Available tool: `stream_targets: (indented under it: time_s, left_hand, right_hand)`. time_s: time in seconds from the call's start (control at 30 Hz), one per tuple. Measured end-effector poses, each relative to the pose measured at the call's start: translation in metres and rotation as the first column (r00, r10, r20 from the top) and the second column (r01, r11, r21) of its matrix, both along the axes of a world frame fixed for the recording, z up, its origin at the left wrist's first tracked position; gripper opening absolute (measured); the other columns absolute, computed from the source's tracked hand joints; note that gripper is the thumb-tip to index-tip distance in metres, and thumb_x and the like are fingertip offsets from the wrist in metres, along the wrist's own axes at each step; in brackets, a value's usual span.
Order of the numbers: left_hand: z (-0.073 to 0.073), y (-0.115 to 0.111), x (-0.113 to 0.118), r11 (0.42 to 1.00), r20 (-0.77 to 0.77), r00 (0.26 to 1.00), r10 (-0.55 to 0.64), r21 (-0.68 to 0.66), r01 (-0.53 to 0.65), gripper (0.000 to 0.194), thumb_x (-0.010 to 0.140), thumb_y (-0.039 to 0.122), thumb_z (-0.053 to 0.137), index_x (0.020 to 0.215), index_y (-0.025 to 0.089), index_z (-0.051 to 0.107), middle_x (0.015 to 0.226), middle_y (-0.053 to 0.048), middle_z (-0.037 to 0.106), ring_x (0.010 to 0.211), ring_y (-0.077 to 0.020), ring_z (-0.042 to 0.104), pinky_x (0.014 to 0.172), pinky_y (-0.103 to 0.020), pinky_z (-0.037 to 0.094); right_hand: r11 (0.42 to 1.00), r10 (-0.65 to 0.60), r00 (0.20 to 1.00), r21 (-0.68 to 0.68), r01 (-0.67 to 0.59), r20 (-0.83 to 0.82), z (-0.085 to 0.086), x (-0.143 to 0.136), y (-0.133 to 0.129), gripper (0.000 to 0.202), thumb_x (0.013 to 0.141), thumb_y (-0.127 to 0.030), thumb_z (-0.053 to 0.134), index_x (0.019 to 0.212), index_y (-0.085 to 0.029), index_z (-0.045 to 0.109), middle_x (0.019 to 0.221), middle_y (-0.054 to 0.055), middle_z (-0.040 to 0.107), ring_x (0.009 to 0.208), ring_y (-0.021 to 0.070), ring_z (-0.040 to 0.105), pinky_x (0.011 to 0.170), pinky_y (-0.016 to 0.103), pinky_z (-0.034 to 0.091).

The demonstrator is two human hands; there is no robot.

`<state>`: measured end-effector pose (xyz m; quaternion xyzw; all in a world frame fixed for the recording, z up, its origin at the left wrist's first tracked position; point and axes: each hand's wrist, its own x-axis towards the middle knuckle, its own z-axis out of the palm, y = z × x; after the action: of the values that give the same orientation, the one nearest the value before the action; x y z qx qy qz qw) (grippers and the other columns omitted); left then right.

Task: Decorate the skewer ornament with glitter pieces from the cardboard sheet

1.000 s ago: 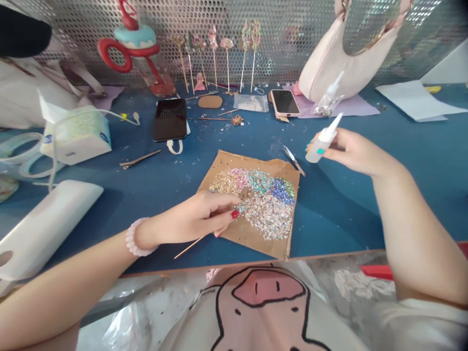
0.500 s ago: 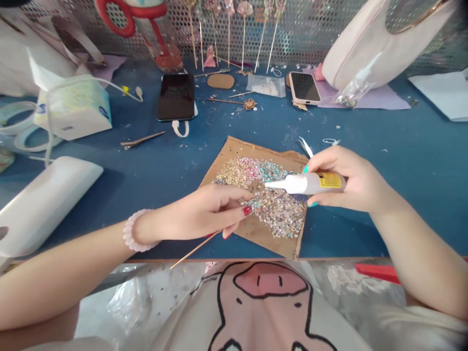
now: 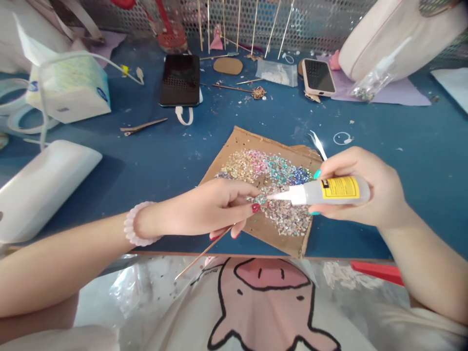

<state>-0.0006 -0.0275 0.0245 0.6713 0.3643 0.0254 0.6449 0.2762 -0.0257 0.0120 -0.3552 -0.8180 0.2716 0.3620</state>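
Observation:
My left hand (image 3: 223, 207) pinches a small piece covered in teal rhinestones (image 3: 260, 199) between thumb and fingertips. A thin wooden stick (image 3: 203, 253) runs from under its fingers toward the table's front edge. In my right hand (image 3: 373, 190) lies a clear glue bottle (image 3: 340, 190) with a yellow label and white nozzle, tilted flat and pointing left. The nozzle tip is at the rhinestone piece; whether it touches I cannot tell. Beneath both hands is a cardboard sheet (image 3: 241, 139) with loose rhinestones (image 3: 288, 219) in several colours. White tweezers (image 3: 317, 145) lie behind my right hand.
Across the back are a black phone (image 3: 180, 80), a pale phone (image 3: 319, 76), a small plastic bag (image 3: 278, 73) and upright sticks. On the left stand a tissue box (image 3: 69, 95) and a white device (image 3: 51, 190); a hair clip (image 3: 144, 127) lies nearby.
The glue bottle's nozzle has come down to the rhinestone piece in my left hand. More of the bottle's label shows. The whole view has shifted slightly.

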Motion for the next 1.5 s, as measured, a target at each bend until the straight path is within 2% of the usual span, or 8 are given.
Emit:
stream_targets:
  time_s: [0.23, 0.5, 0.67, 0.83, 0.97, 1.13, 1.37, 1.5]
  left_hand:
    - [-0.003, 0.0, 0.002, 0.999, 0.004, 0.999, 0.042, -0.02, -0.042, 0.018, 0.096, 0.017, 0.044, 0.11, 0.017, 0.056, 0.057, 0.01, 0.058, 0.036, -0.0021, 0.045, 0.036, -0.009, 0.038]
    - [0.004, -0.005, 0.004, 0.999, -0.033, 0.999, 0.012, -0.05, -0.013, 0.017, 0.094, 0.014, 0.044, 0.104, 0.017, 0.057, 0.056, 0.01, 0.057, 0.035, -0.0013, 0.043, 0.038, -0.008, 0.037]
    - [0.005, -0.006, 0.004, 0.996, -0.025, 0.999, -0.023, -0.091, 0.021, 0.015, 0.097, 0.021, 0.045, 0.102, 0.017, 0.059, 0.055, 0.009, 0.057, 0.035, -0.0018, 0.043, 0.037, -0.009, 0.035]
    - [0.004, -0.005, 0.004, 0.992, 0.001, 1.0, -0.019, -0.129, 0.019, 0.013, 0.097, 0.023, 0.045, 0.096, 0.018, 0.057, 0.056, 0.009, 0.056, 0.035, -0.0021, 0.043, 0.036, -0.009, 0.035]
    - [0.003, -0.006, 0.004, 0.988, 0.043, 0.999, -0.015, -0.152, 0.022, 0.015, 0.098, 0.023, 0.042, 0.097, 0.018, 0.057, 0.056, 0.009, 0.055, 0.034, -0.0021, 0.041, 0.035, -0.009, 0.034]
    - [0.003, -0.006, 0.003, 0.989, 0.055, 0.998, -0.011, -0.147, 0.019, 0.013, 0.096, 0.021, 0.045, 0.086, 0.018, 0.053, 0.055, 0.009, 0.055, 0.035, -0.0016, 0.04, 0.034, -0.008, 0.034]
    - [0.004, -0.007, 0.003, 0.993, 0.05, 0.999, 0.008, -0.116, -0.002, 0.011, 0.094, 0.017, 0.045, 0.088, 0.021, 0.053, 0.055, 0.01, 0.057, 0.034, -0.0026, 0.04, 0.033, -0.008, 0.034]
    - [0.005, -0.007, 0.004, 0.994, 0.036, 0.999, 0.018, -0.109, -0.014, 0.011, 0.093, 0.018, 0.046, 0.087, 0.022, 0.053, 0.054, 0.01, 0.057, 0.033, -0.0029, 0.041, 0.033, -0.009, 0.035]
  right_hand:
    - [0.998, 0.018, 1.0, 0.06, -0.018, 0.006, -0.001, -0.009, -0.009, 0.041, 0.063, -0.035, 0.086, 0.095, -0.027, 0.062, 0.079, -0.003, 0.063, 0.06, 0.0125, 0.055, 0.049, 0.028, 0.04]
    - [0.986, 0.098, 0.988, -0.125, -0.112, -0.116, 0.003, -0.021, -0.008, 0.035, 0.068, -0.048, 0.081, 0.09, -0.026, 0.065, 0.075, -0.002, 0.065, 0.055, 0.0118, 0.053, 0.044, 0.027, 0.037]
    - [0.964, 0.114, 0.977, -0.218, -0.153, -0.181, 0.0, -0.025, -0.004, 0.036, 0.068, -0.056, 0.078, 0.087, -0.026, 0.068, 0.071, -0.001, 0.066, 0.054, 0.0123, 0.055, 0.045, 0.027, 0.039]
    - [0.954, 0.135, 0.976, -0.244, -0.175, -0.172, -0.003, -0.027, -0.007, 0.026, 0.08, -0.049, 0.07, 0.093, -0.027, 0.069, 0.082, 0.001, 0.071, 0.067, 0.0146, 0.064, 0.055, 0.026, 0.048]
    - [0.941, 0.117, 0.96, -0.282, -0.189, -0.254, -0.009, -0.025, -0.007, 0.024, 0.085, -0.05, 0.063, 0.096, -0.03, 0.071, 0.086, 0.001, 0.071, 0.071, 0.0162, 0.064, 0.058, 0.029, 0.049]
    - [0.916, 0.035, 0.94, -0.364, -0.166, -0.34, -0.017, -0.022, -0.005, 0.036, 0.083, -0.062, 0.059, 0.093, -0.03, 0.073, 0.087, 0.003, 0.07, 0.077, 0.0184, 0.062, 0.049, 0.029, 0.041]
    - [0.879, -0.028, 0.903, -0.44, -0.182, -0.43, -0.015, -0.028, -0.007, 0.042, 0.079, -0.064, 0.062, 0.088, -0.024, 0.075, 0.071, 0.001, 0.062, 0.049, 0.0102, 0.048, 0.036, 0.027, 0.027]
    - [0.877, -0.045, 0.889, -0.445, -0.183, -0.455, -0.013, -0.03, -0.006, 0.04, 0.077, -0.062, 0.066, 0.086, -0.024, 0.076, 0.061, 0.0, 0.056, 0.052, 0.0122, 0.051, 0.039, 0.026, 0.035]
